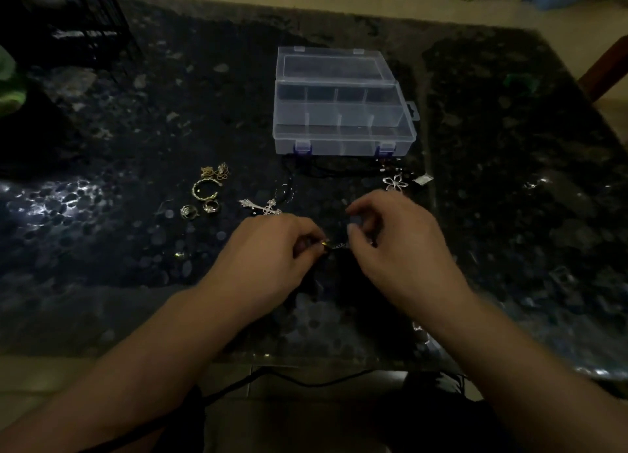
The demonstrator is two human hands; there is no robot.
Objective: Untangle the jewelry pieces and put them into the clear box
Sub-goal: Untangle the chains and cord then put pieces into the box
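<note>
My left hand (272, 252) and my right hand (394, 245) meet over the dark table, each pinching one end of a small chain piece (334, 246) with a gold bit at its left end. The clear box (343, 112) stands open behind them, its compartments empty. A silver cross pendant (261, 208) lies just beyond my left hand. A silver flower pendant (395, 182) lies beyond my right hand. Black cords (326, 169) run along the box front. A gold bangle (205, 189), gold earrings (214, 171) and two rings (198, 209) sit to the left.
The dark speckled table (509, 180) reflects light. A black wire rack (78, 27) stands at the far left corner, with something green (10, 85) beside it. A small silver scrap (423, 179) lies right of the flower. A black cable (306, 381) hangs below the table's near edge.
</note>
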